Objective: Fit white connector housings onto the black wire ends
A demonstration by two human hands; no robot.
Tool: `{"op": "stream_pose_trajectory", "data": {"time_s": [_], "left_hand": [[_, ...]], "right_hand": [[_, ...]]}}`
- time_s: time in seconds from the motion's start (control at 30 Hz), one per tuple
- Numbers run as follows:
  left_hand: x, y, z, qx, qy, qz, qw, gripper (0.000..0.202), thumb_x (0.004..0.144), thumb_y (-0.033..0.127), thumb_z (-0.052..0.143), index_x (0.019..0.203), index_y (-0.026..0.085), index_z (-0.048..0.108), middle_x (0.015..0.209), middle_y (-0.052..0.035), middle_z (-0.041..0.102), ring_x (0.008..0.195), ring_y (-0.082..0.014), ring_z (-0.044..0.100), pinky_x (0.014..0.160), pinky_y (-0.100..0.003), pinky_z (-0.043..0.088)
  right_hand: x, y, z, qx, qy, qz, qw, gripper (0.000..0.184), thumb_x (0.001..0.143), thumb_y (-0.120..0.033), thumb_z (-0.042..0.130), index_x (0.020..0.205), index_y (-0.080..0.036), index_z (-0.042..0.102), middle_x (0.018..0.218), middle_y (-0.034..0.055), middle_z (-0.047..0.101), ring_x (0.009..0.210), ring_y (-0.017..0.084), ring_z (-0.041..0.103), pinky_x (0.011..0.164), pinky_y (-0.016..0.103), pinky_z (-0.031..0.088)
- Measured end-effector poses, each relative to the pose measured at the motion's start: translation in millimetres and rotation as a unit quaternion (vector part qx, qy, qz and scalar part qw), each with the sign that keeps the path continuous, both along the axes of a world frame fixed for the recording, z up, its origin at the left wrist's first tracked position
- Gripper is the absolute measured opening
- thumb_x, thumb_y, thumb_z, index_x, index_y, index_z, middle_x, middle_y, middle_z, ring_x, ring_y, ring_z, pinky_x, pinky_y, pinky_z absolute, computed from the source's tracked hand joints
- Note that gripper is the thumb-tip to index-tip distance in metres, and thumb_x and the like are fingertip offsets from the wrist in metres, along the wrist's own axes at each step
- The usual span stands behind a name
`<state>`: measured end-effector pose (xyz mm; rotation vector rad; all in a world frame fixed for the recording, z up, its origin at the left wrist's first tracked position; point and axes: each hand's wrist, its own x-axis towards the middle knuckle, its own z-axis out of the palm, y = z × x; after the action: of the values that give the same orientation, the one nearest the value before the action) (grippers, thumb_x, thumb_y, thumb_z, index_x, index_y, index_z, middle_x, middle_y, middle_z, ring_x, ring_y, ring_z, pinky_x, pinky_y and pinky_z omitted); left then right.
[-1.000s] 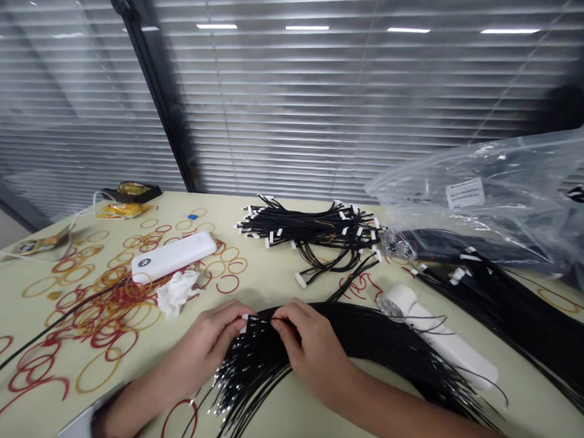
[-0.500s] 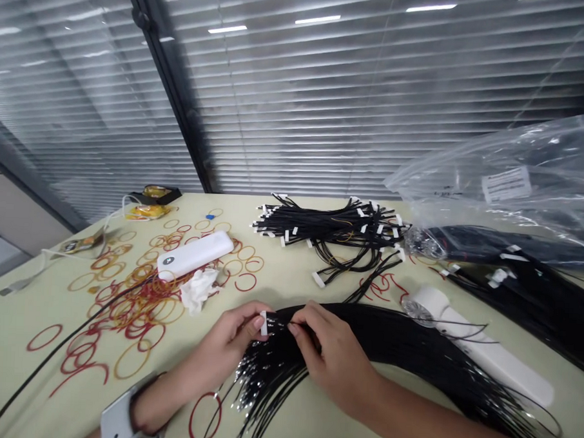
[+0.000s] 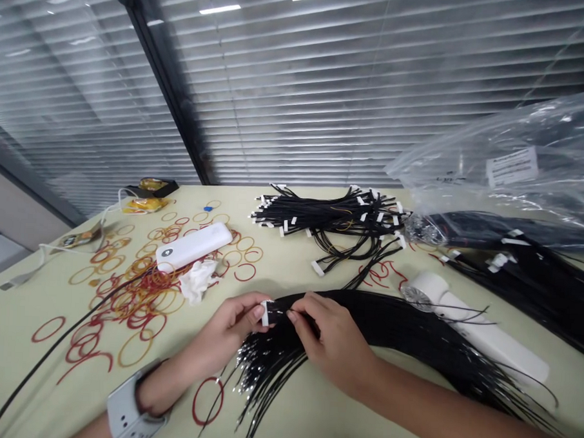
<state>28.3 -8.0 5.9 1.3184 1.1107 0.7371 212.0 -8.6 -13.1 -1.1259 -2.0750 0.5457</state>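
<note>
Over the last second, the white connector [image 3: 265, 313] had come more fully into sight; otherwise the grip looked unchanged, so work stayed at that one piece. The left hand [image 3: 236, 325], fingers curled closed, pinched it near the middle, above the left end of the black wire bundle [image 3: 389, 321]. Just right, the right hand [image 3: 337, 340] pinched, apparently, a thin black wire [image 3: 282, 311]; its tip was too small to make out.
</note>
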Motion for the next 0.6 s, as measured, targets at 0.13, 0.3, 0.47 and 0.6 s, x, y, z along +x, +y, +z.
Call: {"op": "stream_pose_trajectory", "data": {"time_s": [0.13, 0.3, 0.47, 0.6], "left_hand": [[0.5, -1.2, -0.8, 0.002, 0.02, 0.006, 1.0, 0.033, 0.082, 0.042, 0.051, 0.098, 0.014, 0.059, 0.091, -0.0049, 0.057, 0.087, -0.016, 0.053, 0.075, -0.025, 0.049], [1.3, -3.6, -2.2, 0.032, 0.045, -0.012, 0.998, 0.028, 0.086, 0.036, 0.046, 0.099, 0.015, 0.059, 0.094, -0.0051, 0.059, 0.087, -0.0154, 0.055, 0.073, -0.024, 0.049], [3.3, -7.3, -3.3, 0.052, 0.059, -0.003, 0.997, 0.026, 0.085, 0.034, 0.047, 0.1, 0.015, 0.059, 0.095, -0.005, 0.059, 0.082, -0.0136, 0.055, 0.07, -0.023, 0.05], [4.1, -5.8, -2.7, 0.035, 0.044, -0.004, 0.998, 0.027, 0.084, 0.036, 0.049, 0.098, 0.015, 0.059, 0.094, -0.0048, 0.058, 0.084, -0.0146, 0.055, 0.072, -0.024, 0.05]], "right_hand": [[-0.5, -0.8, -0.1, 0.011, -0.02, 0.0, 1.0, 0.014, 0.084, -0.019, 0.041, 0.076, -0.017, 0.052, 0.072, -0.0002, 0.055, 0.066, 0.011, 0.049, 0.063, 0.025, 0.033], [-0.7, -1.3, -1.3, 0.03, -0.035, 0.015, 0.999, 0.015, 0.084, -0.017, 0.041, 0.074, -0.016, 0.051, 0.071, -0.0003, 0.055, 0.063, 0.011, 0.046, 0.062, 0.025, 0.031], [0.5, -2.2, -2.5, 0.05, -0.038, 0.019, 0.998, 0.015, 0.084, -0.016, 0.04, 0.074, -0.016, 0.051, 0.069, 0.0004, 0.054, 0.062, 0.011, 0.044, 0.061, 0.025, 0.031], [0.8, -1.4, -1.8, 0.036, -0.019, 0.023, 0.999, 0.015, 0.085, -0.018, 0.04, 0.076, -0.016, 0.052, 0.071, 0.001, 0.054, 0.064, 0.011, 0.046, 0.061, 0.025, 0.033]]}}
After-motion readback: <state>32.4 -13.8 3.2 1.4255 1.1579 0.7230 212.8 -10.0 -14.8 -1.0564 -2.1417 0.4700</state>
